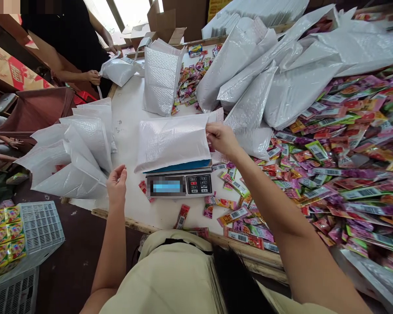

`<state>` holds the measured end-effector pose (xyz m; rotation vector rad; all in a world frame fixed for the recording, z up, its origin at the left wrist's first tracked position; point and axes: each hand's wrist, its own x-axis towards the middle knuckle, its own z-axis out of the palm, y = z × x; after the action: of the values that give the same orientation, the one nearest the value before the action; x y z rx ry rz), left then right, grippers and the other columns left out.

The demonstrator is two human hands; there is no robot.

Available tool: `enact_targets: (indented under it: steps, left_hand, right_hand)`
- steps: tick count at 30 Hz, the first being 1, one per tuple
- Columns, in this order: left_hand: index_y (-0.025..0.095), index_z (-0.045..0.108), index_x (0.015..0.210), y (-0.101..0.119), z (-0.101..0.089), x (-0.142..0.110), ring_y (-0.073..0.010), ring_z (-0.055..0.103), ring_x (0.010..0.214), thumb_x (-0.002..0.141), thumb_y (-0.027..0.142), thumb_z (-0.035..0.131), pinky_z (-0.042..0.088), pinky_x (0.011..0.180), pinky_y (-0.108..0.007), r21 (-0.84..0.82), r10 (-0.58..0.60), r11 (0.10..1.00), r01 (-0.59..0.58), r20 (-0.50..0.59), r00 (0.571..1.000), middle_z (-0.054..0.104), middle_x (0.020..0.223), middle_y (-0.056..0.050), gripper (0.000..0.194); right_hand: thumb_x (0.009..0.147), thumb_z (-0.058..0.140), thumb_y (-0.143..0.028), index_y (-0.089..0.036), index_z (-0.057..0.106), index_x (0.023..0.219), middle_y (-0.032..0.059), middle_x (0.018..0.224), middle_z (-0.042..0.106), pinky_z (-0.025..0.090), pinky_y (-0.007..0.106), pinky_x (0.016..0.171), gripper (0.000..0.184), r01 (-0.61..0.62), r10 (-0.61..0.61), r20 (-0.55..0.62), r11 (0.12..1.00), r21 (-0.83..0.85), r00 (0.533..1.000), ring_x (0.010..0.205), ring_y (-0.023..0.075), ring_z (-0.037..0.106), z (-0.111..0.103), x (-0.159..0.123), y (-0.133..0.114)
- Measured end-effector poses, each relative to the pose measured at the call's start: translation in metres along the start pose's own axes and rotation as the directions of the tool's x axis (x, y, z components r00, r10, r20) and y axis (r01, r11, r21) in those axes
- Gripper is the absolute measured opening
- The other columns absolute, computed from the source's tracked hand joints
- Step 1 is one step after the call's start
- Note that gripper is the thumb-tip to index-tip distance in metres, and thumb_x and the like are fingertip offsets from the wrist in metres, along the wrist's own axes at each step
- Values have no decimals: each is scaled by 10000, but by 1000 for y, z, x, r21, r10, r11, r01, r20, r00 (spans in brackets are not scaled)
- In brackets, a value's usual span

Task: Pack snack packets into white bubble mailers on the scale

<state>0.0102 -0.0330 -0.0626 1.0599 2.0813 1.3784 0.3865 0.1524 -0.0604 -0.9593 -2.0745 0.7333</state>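
Observation:
A white bubble mailer [173, 141] lies on a digital scale [170, 196] with a blue platform and a lit display. My right hand [222, 138] is closed at the mailer's right end, where the mouth is. Its fingertips are partly hidden by the mailer, and a bit of reddish wrapper shows beneath them. My left hand [117, 179] hangs left of the scale, fingers loosely curled and apart, holding nothing. Close to it stand several filled white mailers [85, 144]. Small colourful snack packets [232, 216] lie around the scale's right side.
A big heap of snack packets [343, 165] covers the right, with white mailers [301, 83] leaning on it. Another mailer [162, 78] stands behind the scale. At upper left, a person [68, 39] handles a white mailer [118, 72]. A plastic crate [42, 231] stands lower left.

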Motion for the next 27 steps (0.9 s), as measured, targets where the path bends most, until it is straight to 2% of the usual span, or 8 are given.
enact_targets:
  steps: [4,7,10,13,17,20,25,27]
  left_hand:
    - [191,713,1136,1,1,0,-205,662,1068,848,475,699,512,945,-328,5,32,999,-32,11,999,713,1142,-113,405]
    - [192,714,1120,3,-2,2,-203,667,1054,841,474,695,515,944,-327,7,43,999,-43,-11,999,713,1133,-109,398]
    - [188,716,1104,1,-5,3,-202,670,1035,828,465,701,521,937,-329,-4,35,999,-35,-32,999,714,1120,-111,391]
    - [184,716,1104,-1,-4,3,-202,669,1032,823,463,706,523,940,-335,-21,35,999,-36,-31,999,716,1110,-110,396]
    - [189,718,1115,0,1,1,-205,665,1055,826,469,710,516,958,-342,-36,47,998,-47,-9,999,718,1117,-109,403]
    - [186,718,1111,1,3,2,-207,668,1054,823,472,711,518,960,-347,-40,57,998,-57,-1,998,720,1124,-113,406]
    - [187,719,1102,1,2,6,-211,671,1047,817,488,713,520,954,-351,-30,70,997,-70,-2,998,725,1116,-113,415]
    - [185,718,1113,1,2,7,-216,669,1056,816,500,709,522,942,-351,-21,65,998,-65,7,998,725,1123,-116,433]
  right_hand:
    - [849,538,-225,-272,794,974,41,1088,768,531,433,986,289,-118,122,-102,992,48,987,1076,255,701,-32,-30,-9]
    - [836,598,-305,-259,794,919,78,1011,771,569,433,894,217,-239,253,-290,967,83,923,963,264,724,-63,-70,-13]
    - [778,662,-360,-248,795,874,104,861,751,569,411,722,198,-373,403,-511,913,167,759,754,247,700,-92,-121,-15]
    - [695,718,-377,-273,790,769,97,741,713,533,437,665,146,-478,459,-672,861,174,581,666,251,653,-111,-170,-14]
    - [636,748,-353,-318,768,672,77,692,680,491,477,669,54,-572,505,-746,794,206,434,635,256,625,-116,-219,-16]
    - [629,748,-350,-328,755,667,69,665,658,452,481,633,44,-635,576,-722,732,247,383,603,261,595,-111,-239,-22]
    - [633,724,-373,-331,767,714,62,626,623,430,446,563,101,-720,651,-674,647,251,349,585,268,592,-103,-259,-34]
    - [686,681,-420,-332,789,809,68,646,641,454,438,542,186,-787,646,-685,593,171,337,612,289,631,-105,-271,-33]
